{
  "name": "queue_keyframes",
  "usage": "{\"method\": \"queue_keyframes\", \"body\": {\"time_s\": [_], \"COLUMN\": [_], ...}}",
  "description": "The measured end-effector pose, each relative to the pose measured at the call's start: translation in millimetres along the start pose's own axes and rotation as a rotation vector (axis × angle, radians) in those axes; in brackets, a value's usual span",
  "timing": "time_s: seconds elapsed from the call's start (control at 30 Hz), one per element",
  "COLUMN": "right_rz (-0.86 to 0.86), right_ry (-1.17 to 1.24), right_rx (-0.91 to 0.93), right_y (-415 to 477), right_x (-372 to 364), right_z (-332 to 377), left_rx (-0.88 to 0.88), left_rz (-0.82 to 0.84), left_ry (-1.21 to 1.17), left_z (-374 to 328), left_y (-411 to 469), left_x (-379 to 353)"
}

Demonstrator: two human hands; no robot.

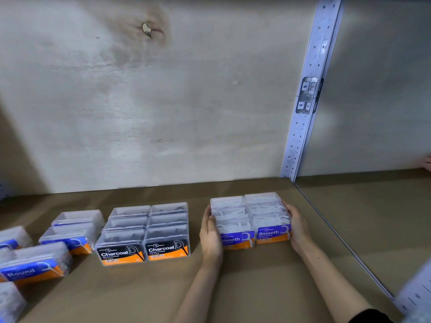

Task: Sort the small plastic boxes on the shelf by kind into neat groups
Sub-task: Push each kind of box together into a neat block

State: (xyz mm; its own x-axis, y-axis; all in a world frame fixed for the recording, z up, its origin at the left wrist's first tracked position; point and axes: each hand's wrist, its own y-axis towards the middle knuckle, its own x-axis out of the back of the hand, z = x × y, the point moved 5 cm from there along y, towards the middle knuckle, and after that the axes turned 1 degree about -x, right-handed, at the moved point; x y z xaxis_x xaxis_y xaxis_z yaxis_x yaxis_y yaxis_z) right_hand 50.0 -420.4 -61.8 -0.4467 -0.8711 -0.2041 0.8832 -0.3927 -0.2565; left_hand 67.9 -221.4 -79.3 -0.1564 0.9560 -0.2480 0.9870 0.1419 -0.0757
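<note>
The Smooth boxes (250,215) stand on the shelf (256,287) at about 4 o'clock from the middle of the view. There are six clear boxes packed tight, two across and three deep, with purple and orange labels facing the person. The left hand (211,234) lies flat against the block's 9 o'clock side and the right hand (298,227) against its 3 o'clock side. The fingers (207,215) on both hands are nearly straight and pressed along the box walls, squeezing the block between them rather than curling round any one box. The right forearm ends in a dark sleeve (370,317) at the bottom edge.

At 9 o'clock of that block, apart from it, the Charcoal boxes (145,231) form a matching six, black and orange labels forward, sides touching. Further toward 9 o'clock the Round boxes (35,264), blue and orange, lie loose and skewed at differing angles, some cut off by the left edge.

Behind everything rises a pale back panel (163,101) with a dark knot (147,29) at 12 o'clock. A perforated metal upright (310,101) stands at 2 o'clock, meeting the shelf just behind the Smooth boxes.
</note>
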Motion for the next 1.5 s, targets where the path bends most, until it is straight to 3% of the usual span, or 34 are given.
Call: {"method": "queue_keyframes", "body": {"time_s": [0.17, 0.37, 0.53, 0.7, 0.9, 1.27, 1.5], "right_rz": [-0.036, -0.222, -0.039, 0.194, 0.233, 0.249, 0.432], "right_ry": [-0.116, -0.593, -0.975, -1.335, -1.474, -1.594, -1.543], "right_rx": [0.08, 0.545, 0.667, 0.595, 0.594, 0.562, 0.575], "right_y": [-0.5, -12.8, -30.8, -42.7, -50.3, -58.9, -84.9], "right_x": [2.3, 17.7, 4.0, -7.1, -13.8, -28.5, -85.4], "right_z": [5.1, 32.3, 50.1, 47.1, 46.8, 59.0, 61.7], "left_rx": [-0.043, -0.337, -0.586, -0.587, -0.59, -0.617, -0.54], "left_rz": [0.034, 0.057, 0.246, 0.497, 0.619, 0.658, 0.66], "left_ry": [0.137, 0.513, 0.836, 1.069, 1.271, 1.445, 1.521], "left_z": [-11.0, -36.1, -56.0, -61.4, -59.4, -74.9, -105.0], "left_y": [-4.8, -14.5, -20.7, -25.3, -26.1, -34.6, -47.8], "left_x": [2.7, 0.9, -7.9, -11.6, -12.2, -11.6, 27.9]}}
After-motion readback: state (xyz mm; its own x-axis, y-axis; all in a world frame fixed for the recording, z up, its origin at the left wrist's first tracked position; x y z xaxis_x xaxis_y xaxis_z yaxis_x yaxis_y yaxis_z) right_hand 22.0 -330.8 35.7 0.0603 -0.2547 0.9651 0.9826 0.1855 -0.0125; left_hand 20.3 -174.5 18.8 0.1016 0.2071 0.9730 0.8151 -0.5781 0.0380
